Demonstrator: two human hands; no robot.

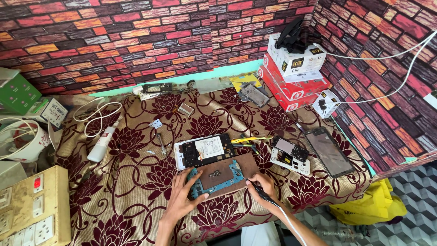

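At the lower middle of the frame, the left hand (180, 198) lies spread, fingers wide, on a blue circuit board (217, 178) that sits on a brown wooden block (236, 169), pinning its near left edge. The right hand (263, 187) is closed around a dark pen-like tool (266, 197) with a white cable trailing off toward the lower right; its tip points at the right end of the board, though whether it touches cannot be told.

Just above the board lies an opened white phone body (205, 151), back cover off and insides exposed. To its right are a second stripped phone frame (290, 156) and, further right, a loose dark screen panel (328, 151). Yellow-handled tweezers (250, 139) rest between the two phones.

As far as the picture shows, the disassembly is done: the board is out of its housing and laid on the block, and the work on the board itself looks to be in hand. Nothing is reassembled; screen, frames and small parts all lie apart on the floral cloth of the worktop (136, 182).

A white squeeze bottle (104, 142) lies at the left, a switchboard (32, 209) fills the lower left corner, and red and white boxes (293, 73) are stacked at the upper right.
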